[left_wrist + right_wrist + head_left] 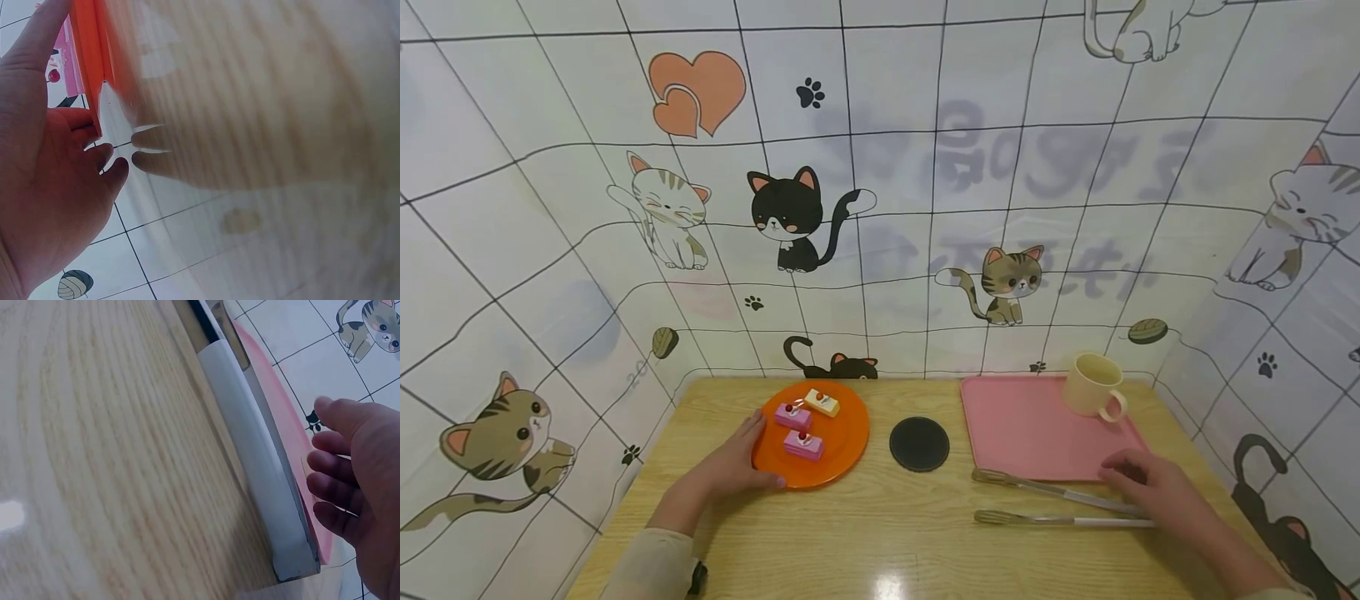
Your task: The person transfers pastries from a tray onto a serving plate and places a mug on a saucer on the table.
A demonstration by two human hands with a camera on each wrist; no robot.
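My left hand [736, 458] holds the left rim of a round orange plate [846, 442], thumb at its front edge and fingers along its side. On the plate sit two pink toy cake slices [803, 446] and a cream one [822, 403], each topped with a red cherry. My right hand [1161, 492] hovers with loosely bent fingers near the front edge of a pink tray [1030, 433], holding nothing. Beside it lie tongs [1037, 520] with white handles and gold-coloured tips, spread apart at the left. The right wrist view shows the handle end [256, 444] apart from the fingers.
A pale yellow mug [1092, 387] stands at the tray's back right. Between plate and tray lies a round black coaster [919, 443]. A white cat-print sheet [895, 250] with grid lines encloses the back and sides of the wooden table [850, 542].
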